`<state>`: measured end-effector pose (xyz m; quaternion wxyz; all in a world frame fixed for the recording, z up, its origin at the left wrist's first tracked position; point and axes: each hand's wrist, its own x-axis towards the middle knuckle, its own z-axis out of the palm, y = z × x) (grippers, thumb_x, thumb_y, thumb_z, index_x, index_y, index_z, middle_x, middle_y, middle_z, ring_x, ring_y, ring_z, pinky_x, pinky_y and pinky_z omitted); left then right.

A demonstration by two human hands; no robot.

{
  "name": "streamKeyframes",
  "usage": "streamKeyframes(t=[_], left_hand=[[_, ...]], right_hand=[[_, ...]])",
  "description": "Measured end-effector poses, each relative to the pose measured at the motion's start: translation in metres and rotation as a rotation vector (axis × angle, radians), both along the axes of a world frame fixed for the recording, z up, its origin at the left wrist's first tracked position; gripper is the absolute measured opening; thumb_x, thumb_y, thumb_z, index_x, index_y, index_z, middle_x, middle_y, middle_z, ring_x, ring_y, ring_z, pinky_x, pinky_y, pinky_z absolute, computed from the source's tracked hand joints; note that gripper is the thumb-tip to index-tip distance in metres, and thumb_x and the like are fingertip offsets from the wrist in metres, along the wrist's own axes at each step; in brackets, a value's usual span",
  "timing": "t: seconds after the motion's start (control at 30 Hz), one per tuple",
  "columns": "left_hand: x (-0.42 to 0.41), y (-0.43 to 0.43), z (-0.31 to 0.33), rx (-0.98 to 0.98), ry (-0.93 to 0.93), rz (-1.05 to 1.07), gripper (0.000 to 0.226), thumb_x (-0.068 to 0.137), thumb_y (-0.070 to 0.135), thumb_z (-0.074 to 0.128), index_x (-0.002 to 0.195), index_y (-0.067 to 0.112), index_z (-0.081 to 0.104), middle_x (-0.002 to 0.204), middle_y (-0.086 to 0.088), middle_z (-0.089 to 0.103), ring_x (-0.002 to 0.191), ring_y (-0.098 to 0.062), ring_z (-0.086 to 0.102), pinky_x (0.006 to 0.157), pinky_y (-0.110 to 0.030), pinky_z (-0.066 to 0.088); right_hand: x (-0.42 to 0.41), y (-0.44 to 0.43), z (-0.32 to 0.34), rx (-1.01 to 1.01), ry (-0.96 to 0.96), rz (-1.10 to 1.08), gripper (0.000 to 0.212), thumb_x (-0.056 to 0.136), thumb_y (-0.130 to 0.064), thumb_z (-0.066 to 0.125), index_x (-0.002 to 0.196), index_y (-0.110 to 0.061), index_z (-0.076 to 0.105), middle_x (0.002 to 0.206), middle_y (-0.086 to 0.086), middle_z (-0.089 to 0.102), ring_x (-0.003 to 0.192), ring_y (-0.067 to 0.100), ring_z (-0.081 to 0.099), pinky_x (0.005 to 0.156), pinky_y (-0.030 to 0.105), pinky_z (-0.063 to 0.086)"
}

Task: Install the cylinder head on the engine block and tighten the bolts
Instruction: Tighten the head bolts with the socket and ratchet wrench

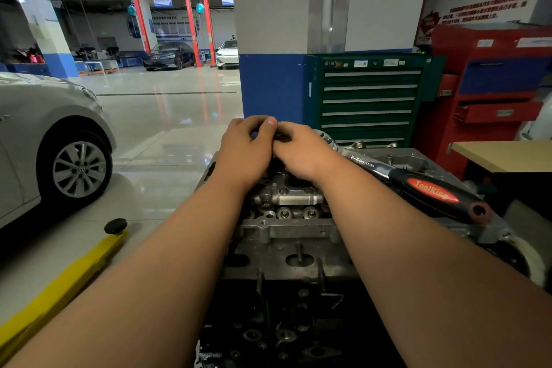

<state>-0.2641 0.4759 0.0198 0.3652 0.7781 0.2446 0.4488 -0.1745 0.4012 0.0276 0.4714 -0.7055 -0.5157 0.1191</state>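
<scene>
The grey metal cylinder head (286, 230) sits on the dark engine block (286, 323) straight in front of me. Both my hands meet over its far end. My left hand (245, 146) has its fingers curled and its thumb raised, pinching something small and dark that the fingers mostly hide. My right hand (301, 149) lies beside it with fingers curled towards the same spot, touching the left hand. A ratchet wrench (418, 185) with a black and red handle rests across the head's right side, its chrome head just behind my right hand.
A silver car (44, 140) stands close on the left, and a yellow lift arm (59, 287) lies on the floor below it. Behind the engine are a green drawer cabinet (367, 98), a red tool cabinet (493, 92) and a wooden tabletop (507, 155).
</scene>
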Motion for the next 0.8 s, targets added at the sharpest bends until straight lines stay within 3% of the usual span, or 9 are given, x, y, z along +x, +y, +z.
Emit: streamKeyframes(t=[0.13, 0.2, 0.27, 0.33, 0.43, 0.5, 0.6, 0.7, 0.8], left_hand=[[-0.001, -0.002, 0.001, -0.072, -0.046, -0.019, 0.024, 0.102, 0.036, 0.034, 0.088, 0.028, 0.053, 0.085, 0.013, 0.057, 0.076, 0.006, 0.051, 0.06, 0.0, 0.035], [-0.001, -0.001, 0.001, -0.079, -0.051, -0.004, 0.033, 0.102, 0.038, 0.033, 0.084, 0.02, 0.054, 0.081, 0.008, 0.057, 0.07, 0.001, 0.05, 0.06, -0.008, 0.037], [-0.001, -0.002, 0.001, -0.061, -0.034, 0.004, 0.036, 0.101, 0.039, 0.035, 0.08, 0.018, 0.055, 0.078, 0.007, 0.059, 0.065, 0.002, 0.052, 0.056, -0.009, 0.037], [-0.002, -0.003, 0.001, -0.045, -0.023, 0.009, 0.032, 0.1, 0.04, 0.037, 0.077, 0.025, 0.055, 0.078, 0.01, 0.06, 0.066, 0.006, 0.055, 0.057, -0.012, 0.037], [-0.002, -0.001, 0.0, -0.056, -0.035, 0.029, 0.036, 0.1, 0.042, 0.036, 0.081, 0.019, 0.057, 0.082, 0.004, 0.063, 0.072, -0.002, 0.056, 0.061, -0.021, 0.039], [-0.002, 0.0, 0.0, -0.07, -0.06, 0.056, 0.04, 0.1, 0.042, 0.034, 0.085, 0.014, 0.059, 0.081, 0.002, 0.062, 0.072, -0.006, 0.055, 0.061, -0.022, 0.038], [-0.002, 0.002, 0.001, -0.122, -0.115, 0.107, 0.047, 0.101, 0.043, 0.029, 0.094, 0.009, 0.06, 0.08, 0.004, 0.057, 0.073, -0.009, 0.052, 0.065, -0.026, 0.039], [-0.002, 0.003, 0.002, -0.162, -0.117, 0.129, 0.046, 0.101, 0.044, 0.029, 0.092, 0.01, 0.06, 0.079, 0.006, 0.057, 0.076, -0.012, 0.054, 0.069, -0.031, 0.039], [-0.002, 0.002, 0.001, -0.131, -0.066, 0.1, 0.039, 0.098, 0.046, 0.035, 0.079, 0.02, 0.056, 0.077, 0.008, 0.059, 0.073, -0.005, 0.055, 0.061, -0.023, 0.035]], right_hand=[[0.0, 0.0, -0.002, 0.07, 0.014, -0.013, 0.009, 0.088, -0.02, 0.061, 0.084, -0.021, 0.068, 0.085, 0.014, 0.071, 0.067, 0.016, 0.059, 0.067, 0.031, 0.048], [-0.001, 0.003, -0.002, 0.075, -0.023, -0.053, 0.013, 0.086, -0.02, 0.063, 0.073, -0.019, 0.064, 0.071, 0.014, 0.067, 0.059, 0.013, 0.052, 0.06, 0.028, 0.042], [-0.003, 0.006, -0.001, 0.076, -0.067, -0.102, 0.019, 0.085, -0.018, 0.062, 0.066, -0.02, 0.057, 0.059, 0.0, 0.058, 0.053, 0.012, 0.047, 0.055, 0.027, 0.039], [-0.004, 0.009, -0.001, 0.079, -0.099, -0.153, 0.02, 0.083, -0.015, 0.061, 0.065, -0.019, 0.052, 0.059, -0.004, 0.055, 0.056, 0.014, 0.047, 0.056, 0.028, 0.039], [-0.007, 0.01, -0.002, 0.081, -0.111, -0.189, 0.023, 0.083, -0.02, 0.062, 0.065, -0.017, 0.049, 0.06, -0.001, 0.053, 0.057, 0.017, 0.046, 0.055, 0.03, 0.038], [-0.007, 0.006, -0.002, 0.043, -0.1, -0.121, 0.019, 0.086, -0.027, 0.062, 0.07, -0.019, 0.057, 0.061, -0.004, 0.058, 0.056, 0.014, 0.05, 0.051, 0.026, 0.039], [-0.005, 0.001, -0.002, -0.016, -0.065, -0.026, 0.011, 0.088, -0.029, 0.063, 0.083, -0.021, 0.068, 0.074, -0.003, 0.069, 0.063, 0.01, 0.059, 0.06, 0.024, 0.045], [-0.006, 0.006, -0.001, 0.013, -0.128, -0.115, 0.023, 0.085, -0.029, 0.066, 0.065, -0.019, 0.06, 0.059, -0.002, 0.057, 0.052, 0.011, 0.046, 0.051, 0.026, 0.036], [-0.011, 0.012, -0.001, 0.014, -0.226, -0.23, 0.036, 0.084, -0.026, 0.063, 0.054, -0.017, 0.046, 0.053, 0.001, 0.049, 0.053, 0.019, 0.043, 0.048, 0.03, 0.032]])
